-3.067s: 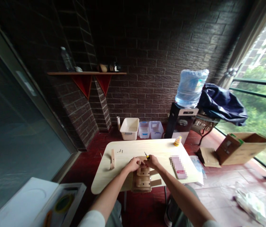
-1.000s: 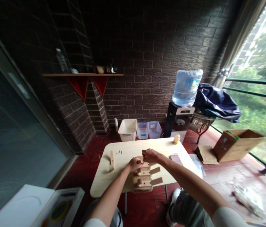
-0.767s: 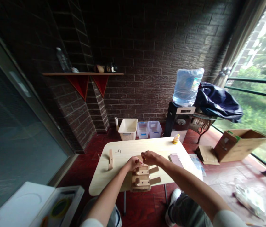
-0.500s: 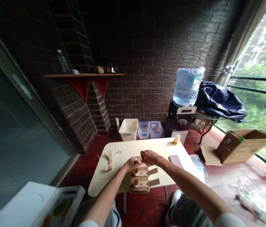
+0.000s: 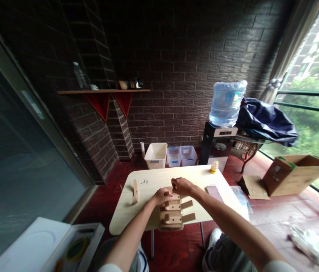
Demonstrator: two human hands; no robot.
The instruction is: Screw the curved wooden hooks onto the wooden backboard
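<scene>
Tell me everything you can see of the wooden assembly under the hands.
The wooden assembly looks pale brown, with at least two raised crosspieces bearing dark round spots and flat strips jutting right. It lies on the table, near end at the table's edge. The left hand holds its far part, partly hiding it; the right hand is over it, contact unclear.

The right hand (image 5: 182,186) mostly hides a yellow tool (image 5: 175,186); dark bits (image 5: 147,182) on the surface (image 5: 193,177) are too small to identify.

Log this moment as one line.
left grip: holding wooden frame | right grip: around mostly hidden tool, at frame | table: loose wooden piece, dark bits
</scene>
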